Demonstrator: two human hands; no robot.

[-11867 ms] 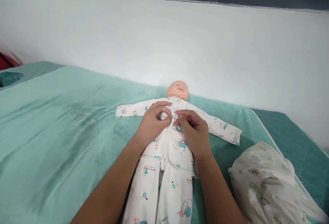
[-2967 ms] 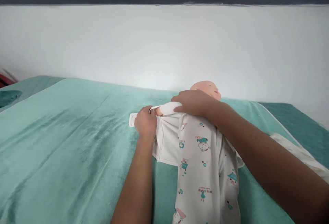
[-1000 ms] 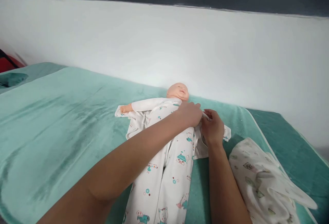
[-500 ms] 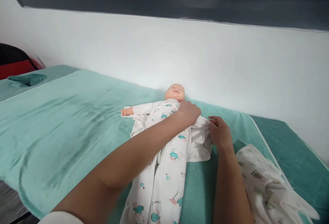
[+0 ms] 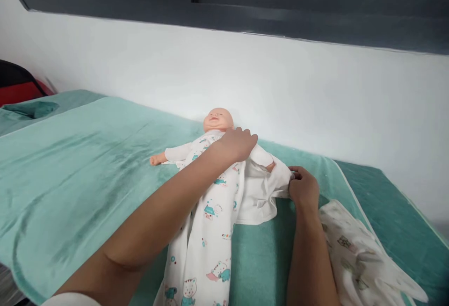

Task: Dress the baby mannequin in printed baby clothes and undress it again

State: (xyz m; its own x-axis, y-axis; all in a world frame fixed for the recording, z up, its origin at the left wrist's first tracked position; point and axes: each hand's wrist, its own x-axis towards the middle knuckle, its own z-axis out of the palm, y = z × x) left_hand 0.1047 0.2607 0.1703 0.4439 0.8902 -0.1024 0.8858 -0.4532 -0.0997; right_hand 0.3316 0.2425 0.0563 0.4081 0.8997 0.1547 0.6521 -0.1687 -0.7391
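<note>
A baby doll [image 5: 218,120] lies on its back on a teal towel [image 5: 87,165], dressed in a white printed sleepsuit [image 5: 206,231] whose top is open. My left hand [image 5: 235,144] reaches across and rests curled on the doll's chest and shoulder. My right hand [image 5: 303,189] is closed on the emptied sleeve of the sleepsuit, pulled out to the right. The doll's bare arm [image 5: 267,162] shows between my hands. Its other arm [image 5: 163,157] lies stretched to the left in a plain white sleeve.
A second printed garment [image 5: 361,254] lies crumpled on the towel at the lower right. A white wall and a dark window frame [image 5: 245,6] run behind the bed. A red and black object [image 5: 14,86] sits at the far left.
The buttons were undone, then the sleeve on the left came off. In the last second my right hand has drawn the other sleeve off the doll's arm, which is now bare.
</note>
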